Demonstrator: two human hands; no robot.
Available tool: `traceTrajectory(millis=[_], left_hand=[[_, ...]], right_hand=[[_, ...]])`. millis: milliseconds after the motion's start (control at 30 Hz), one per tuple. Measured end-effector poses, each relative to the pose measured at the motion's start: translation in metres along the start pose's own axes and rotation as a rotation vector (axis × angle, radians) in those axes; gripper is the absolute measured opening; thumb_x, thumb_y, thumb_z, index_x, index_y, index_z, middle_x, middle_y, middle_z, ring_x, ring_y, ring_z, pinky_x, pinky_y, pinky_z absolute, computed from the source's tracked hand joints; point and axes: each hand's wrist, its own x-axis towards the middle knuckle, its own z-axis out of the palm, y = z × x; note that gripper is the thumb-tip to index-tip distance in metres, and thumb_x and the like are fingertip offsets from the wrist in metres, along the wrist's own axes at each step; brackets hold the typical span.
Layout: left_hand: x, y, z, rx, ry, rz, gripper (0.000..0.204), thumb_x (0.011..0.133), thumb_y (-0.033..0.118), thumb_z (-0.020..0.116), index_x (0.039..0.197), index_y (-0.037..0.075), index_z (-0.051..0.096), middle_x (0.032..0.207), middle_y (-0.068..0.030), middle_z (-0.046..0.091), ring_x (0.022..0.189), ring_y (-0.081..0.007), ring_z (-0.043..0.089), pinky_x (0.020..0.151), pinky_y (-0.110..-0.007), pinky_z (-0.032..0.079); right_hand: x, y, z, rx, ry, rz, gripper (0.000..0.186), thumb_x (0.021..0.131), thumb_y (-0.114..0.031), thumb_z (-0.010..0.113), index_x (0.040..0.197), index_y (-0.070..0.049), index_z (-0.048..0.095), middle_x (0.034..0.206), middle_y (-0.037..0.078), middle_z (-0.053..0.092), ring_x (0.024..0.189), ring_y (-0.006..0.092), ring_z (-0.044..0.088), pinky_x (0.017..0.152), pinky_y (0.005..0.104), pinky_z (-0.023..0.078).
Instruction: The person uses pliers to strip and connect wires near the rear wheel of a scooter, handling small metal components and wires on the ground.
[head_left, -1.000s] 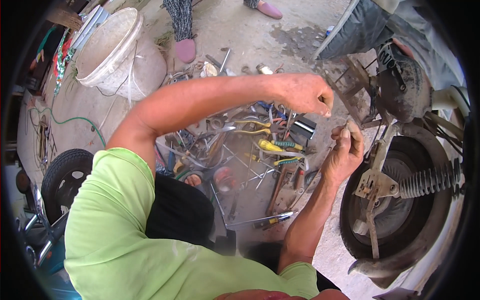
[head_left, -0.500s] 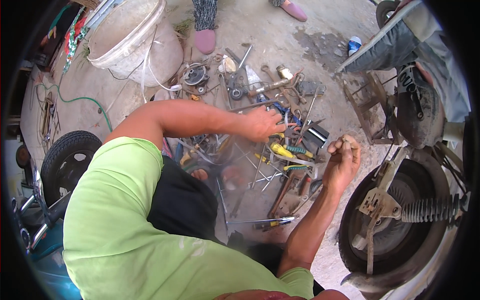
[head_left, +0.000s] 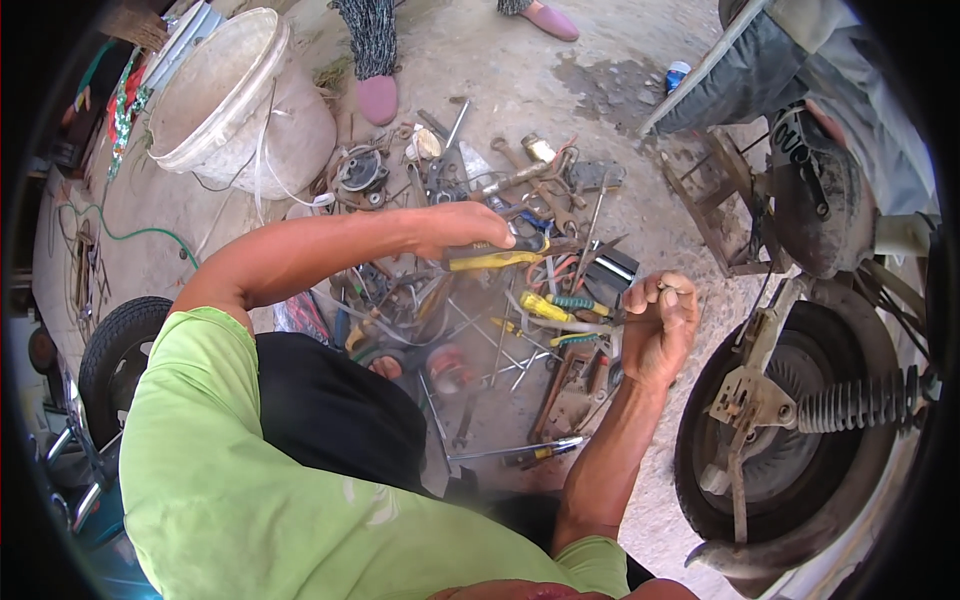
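Note:
My left hand (head_left: 468, 230) reaches over a heap of tools, its fingers wrapped round a pair of pliers (head_left: 497, 261) with yellow and black handles. The pliers' jaws point right, over the pile. My right hand (head_left: 662, 325) is raised at the pile's right side, fingers curled and thumb pressed to the fingertips. Anything in that pinch is too small to make out. Below the pliers lie a yellow-handled screwdriver (head_left: 546, 306) and a green grip handle (head_left: 584, 304). Wrenches, rods and metal parts lie scattered around them.
A dirty white bucket (head_left: 290, 140) stands at the far left. A motorcycle's rear wheel (head_left: 700, 470) and spring shock absorber (head_left: 855, 415) are close on the right, behind a rusty metal frame (head_left: 690, 205). Another person's pink shoe (head_left: 377, 99) is beyond the tools. A loose tyre (head_left: 105, 345) is at left.
My left hand has lifted the pliers from the tool pile and moved slightly left with them. My right hand keeps its pinch, and the whole view has shifted a little.

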Motion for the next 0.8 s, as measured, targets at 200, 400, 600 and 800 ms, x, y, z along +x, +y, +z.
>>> traceTrajectory(millis=[200,400,600,800], left_hand=[[-0.026,-0.006,0.040,0.217,-0.153,0.036,0.027,0.081,0.007,0.068,0.106,0.000,0.063,0.094,-0.0042,0.061,0.087,-0.0118,0.059,0.075,-0.030,0.050],[-0.054,0.033,0.051,0.748,0.040,0.810,0.047,0.072,-0.002,0.064,0.119,-0.002,0.062,0.118,-0.0175,0.058,0.111,-0.0311,0.058,0.096,-0.041,0.047],[-0.065,0.053,0.049,1.104,0.257,0.993,0.058,0.066,-0.003,0.068,0.123,0.004,0.063,0.134,-0.0198,0.053,0.123,-0.0371,0.052,0.102,-0.045,0.042],[-0.067,0.060,0.047,1.199,0.331,1.067,0.058,0.064,-0.004,0.069,0.120,0.007,0.064,0.131,-0.0171,0.054,0.120,-0.0351,0.054,0.098,-0.044,0.043]], right_hand=[[0.004,0.004,0.005,-0.051,-0.087,-0.016,0.021,0.092,-0.015,0.065,0.108,-0.003,0.060,0.088,0.007,0.054,0.077,0.0180,0.051,0.072,0.0327,0.043],[0.002,-0.006,0.008,-0.038,-0.069,-0.047,0.016,0.091,-0.008,0.063,0.105,-0.001,0.062,0.086,0.009,0.058,0.075,0.0173,0.053,0.071,0.0315,0.044],[-0.001,-0.013,0.007,-0.088,-0.041,-0.074,0.016,0.090,-0.007,0.064,0.104,0.000,0.061,0.086,0.008,0.058,0.075,0.0167,0.053,0.070,0.0307,0.044],[-0.003,-0.013,0.007,-0.202,-0.024,-0.085,0.014,0.089,-0.006,0.063,0.102,0.001,0.061,0.086,0.007,0.059,0.074,0.0152,0.055,0.071,0.0301,0.046]])
